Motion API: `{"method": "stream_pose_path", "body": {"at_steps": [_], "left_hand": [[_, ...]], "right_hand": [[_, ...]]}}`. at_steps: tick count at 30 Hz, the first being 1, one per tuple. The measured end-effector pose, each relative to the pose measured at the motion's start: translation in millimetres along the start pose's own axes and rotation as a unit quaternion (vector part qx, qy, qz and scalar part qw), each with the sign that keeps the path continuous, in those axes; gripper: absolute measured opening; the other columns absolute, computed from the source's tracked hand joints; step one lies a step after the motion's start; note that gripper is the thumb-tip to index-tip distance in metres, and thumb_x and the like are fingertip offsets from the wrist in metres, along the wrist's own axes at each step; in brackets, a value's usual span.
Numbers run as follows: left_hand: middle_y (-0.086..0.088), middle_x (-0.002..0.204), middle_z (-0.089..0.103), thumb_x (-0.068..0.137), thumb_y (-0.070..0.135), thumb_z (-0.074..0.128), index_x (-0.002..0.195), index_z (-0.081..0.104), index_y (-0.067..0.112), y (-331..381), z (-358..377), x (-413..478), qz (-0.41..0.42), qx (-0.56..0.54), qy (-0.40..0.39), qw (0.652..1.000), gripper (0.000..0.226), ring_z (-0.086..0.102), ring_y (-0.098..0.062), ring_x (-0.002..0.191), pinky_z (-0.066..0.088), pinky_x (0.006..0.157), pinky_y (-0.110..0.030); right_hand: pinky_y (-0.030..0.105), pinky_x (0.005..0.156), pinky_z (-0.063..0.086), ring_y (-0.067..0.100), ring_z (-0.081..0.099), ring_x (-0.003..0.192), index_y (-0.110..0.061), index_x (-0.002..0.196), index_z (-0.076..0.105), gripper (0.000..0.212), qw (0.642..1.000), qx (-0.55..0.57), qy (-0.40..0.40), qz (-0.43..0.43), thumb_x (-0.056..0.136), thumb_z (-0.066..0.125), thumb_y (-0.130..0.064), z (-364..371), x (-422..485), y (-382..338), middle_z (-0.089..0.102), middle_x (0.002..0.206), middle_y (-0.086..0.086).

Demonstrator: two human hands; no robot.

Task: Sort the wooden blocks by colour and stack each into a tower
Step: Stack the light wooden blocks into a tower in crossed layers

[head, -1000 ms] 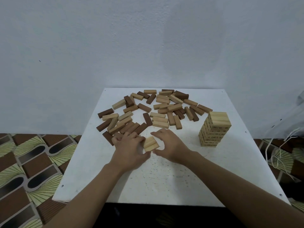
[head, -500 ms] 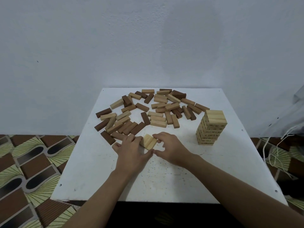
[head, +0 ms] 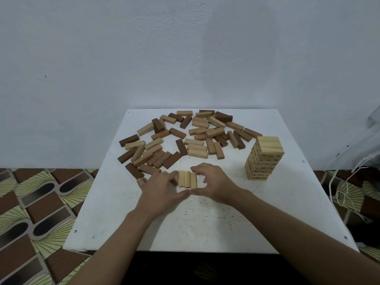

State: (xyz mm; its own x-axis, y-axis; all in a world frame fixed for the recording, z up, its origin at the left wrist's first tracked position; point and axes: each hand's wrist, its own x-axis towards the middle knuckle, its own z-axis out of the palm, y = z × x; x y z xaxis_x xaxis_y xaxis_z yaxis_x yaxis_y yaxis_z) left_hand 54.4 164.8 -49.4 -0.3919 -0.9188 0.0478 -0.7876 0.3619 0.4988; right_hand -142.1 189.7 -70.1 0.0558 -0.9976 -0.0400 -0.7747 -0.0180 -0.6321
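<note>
Progress early to middle, at a guess. Done: one light tower [head: 265, 159] standing at the right of the surface [head: 205, 223], many layers, well apart from everything else.

In hand: row of three light blocks [head: 187, 179] lying flat side by side near the middle front, touching one another, bracketed by both grips.
- Left grip [head: 162, 190] clamped on the row's left side, fingers curled against the outer block, thumb at the near end.
- Right grip [head: 213, 184] arched round the right side, fingertips at the far end, thumb at the near end, touching the left thumb.

Reads as squaring a layer, either for the tower or as base of a new one; cannot tell which.

Left to do: loose pile [head: 177, 133] across the back of the surface, light, mid-brown and dark mixed, unsorted, some overlapping. No mid-brown or dark tower started.

Hard to make out:
- exact layer count of the tower
- markings on its sides, too small to read
- border between mid-brown and dark shades in the dim light

Cut off: both forearms at the bottom edge; patterned floor [head: 30, 202] only partly in view on either side.
</note>
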Motion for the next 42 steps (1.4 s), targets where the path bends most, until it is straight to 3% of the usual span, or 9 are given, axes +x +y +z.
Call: {"method": "stream_pose_path", "body": {"at_steps": [4, 8, 16, 22, 25, 29, 33, 38, 42], "left_hand": [[0.012, 0.134, 0.049, 0.068, 0.079, 0.072, 0.142, 0.053, 0.033, -17.6, -11.9, 23.9, 0.051, 0.026, -0.062, 0.996, 0.090, 0.036, -0.014, 0.133, 0.031, 0.099, -0.039], [0.017, 0.132, 0.049, 0.065, 0.092, 0.045, 0.140, 0.054, 0.038, -26.9, -14.0, 44.4, 0.104, 0.085, -0.145, 0.980, 0.093, 0.033, -0.012, 0.127, 0.035, 0.103, -0.051], [0.017, 0.121, 0.051, 0.065, 0.083, 0.048, 0.127, 0.063, 0.036, -28.2, -5.0, 49.1, 0.119, 0.039, -0.145, 0.981, 0.080, 0.039, -0.008, 0.120, 0.037, 0.100, -0.051], [0.018, 0.124, 0.051, 0.081, 0.066, 0.071, 0.129, 0.062, 0.036, -24.4, -1.1, 49.2, 0.137, 0.056, -0.128, 0.981, 0.058, 0.037, -0.007, 0.122, 0.026, 0.095, -0.044], [0.019, 0.124, 0.051, 0.082, 0.065, 0.071, 0.129, 0.063, 0.036, -20.8, -3.6, 51.7, 0.145, 0.069, -0.135, 0.978, 0.055, 0.036, -0.007, 0.122, 0.024, 0.095, -0.044], [0.021, 0.118, 0.045, 0.083, 0.065, 0.070, 0.130, 0.063, 0.036, -20.8, -4.9, 54.0, 0.151, 0.087, -0.137, 0.975, 0.056, 0.035, -0.006, 0.121, 0.024, 0.097, -0.044], [0.017, 0.128, 0.052, 0.082, 0.068, 0.068, 0.133, 0.062, 0.036, -23.4, -4.2, 52.7, 0.153, 0.083, -0.134, 0.976, 0.060, 0.035, -0.006, 0.123, 0.022, 0.096, -0.042], [0.018, 0.129, 0.056, 0.071, 0.082, 0.061, 0.129, 0.065, 0.037, -30.1, -0.5, 50.6, 0.141, 0.094, -0.097, 0.981, 0.074, 0.033, -0.009, 0.123, 0.026, 0.098, -0.047], [0.017, 0.121, 0.054, 0.075, 0.077, 0.066, 0.128, 0.066, 0.038, -27.1, -0.1, 51.0, 0.145, 0.088, -0.098, 0.981, 0.066, 0.033, -0.009, 0.120, 0.022, 0.090, -0.041]], "right_hand": [[0.037, 0.097, 0.050, 0.011, 0.050, 0.114, -0.018, 0.142, 0.054, 0.076, 1.000, -0.003, -0.013, -0.007, 0.076, 0.085, -0.039, -4.2, 3.3, 0.5, 0.057, 0.132, -0.005], [0.030, 0.090, 0.051, 0.009, 0.050, 0.104, -0.017, 0.139, 0.057, 0.076, 1.000, 0.002, -0.014, 0.005, 0.073, 0.086, -0.040, -5.2, 7.6, 0.0, 0.055, 0.121, -0.006], [0.013, 0.074, 0.040, 0.009, 0.052, 0.097, -0.018, 0.122, 0.065, 0.059, 0.999, 0.013, -0.031, -0.014, 0.071, 0.089, -0.035, -10.8, 15.0, 2.9, 0.058, 0.112, -0.005], [0.024, 0.078, 0.048, 0.013, 0.053, 0.096, -0.016, 0.117, 0.067, 0.053, 0.998, 0.014, -0.049, -0.036, 0.072, 0.088, -0.033, -14.6, 19.0, -0.7, 0.060, 0.109, -0.002], [0.028, 0.080, 0.049, 0.014, 0.053, 0.096, -0.015, 0.117, 0.067, 0.052, 0.997, 0.012, -0.056, -0.043, 0.072, 0.088, -0.033, -16.6, 20.2, -1.0, 0.060, 0.109, -0.001], [0.020, 0.075, 0.046, 0.011, 0.052, 0.094, -0.018, 0.120, 0.068, 0.055, 0.997, -0.004, -0.062, -0.047, 0.073, 0.086, -0.039, -15.8, 22.5, 2.0, 0.059, 0.107, -0.005], [0.014, 0.072, 0.041, 0.009, 0.050, 0.094, -0.017, 0.122, 0.067, 0.055, 0.996, -0.009, -0.070, -0.053, 0.075, 0.084, -0.040, -14.7, 23.9, 3.8, 0.057, 0.108, -0.006], [0.024, 0.078, 0.049, 0.011, 0.052, 0.096, -0.017, 0.121, 0.070, 0.051, 0.995, -0.007, -0.080, -0.052, 0.075, 0.084, -0.037, -14.7, 24.4, 1.1, 0.057, 0.109, -0.004], [0.025, 0.080, 0.050, 0.012, 0.052, 0.096, -0.017, 0.119, 0.071, 0.050, 0.996, 0.002, -0.074, -0.049, 0.075, 0.085, -0.035, -14.1, 22.9, 0.3, 0.056, 0.108, -0.006]]}}
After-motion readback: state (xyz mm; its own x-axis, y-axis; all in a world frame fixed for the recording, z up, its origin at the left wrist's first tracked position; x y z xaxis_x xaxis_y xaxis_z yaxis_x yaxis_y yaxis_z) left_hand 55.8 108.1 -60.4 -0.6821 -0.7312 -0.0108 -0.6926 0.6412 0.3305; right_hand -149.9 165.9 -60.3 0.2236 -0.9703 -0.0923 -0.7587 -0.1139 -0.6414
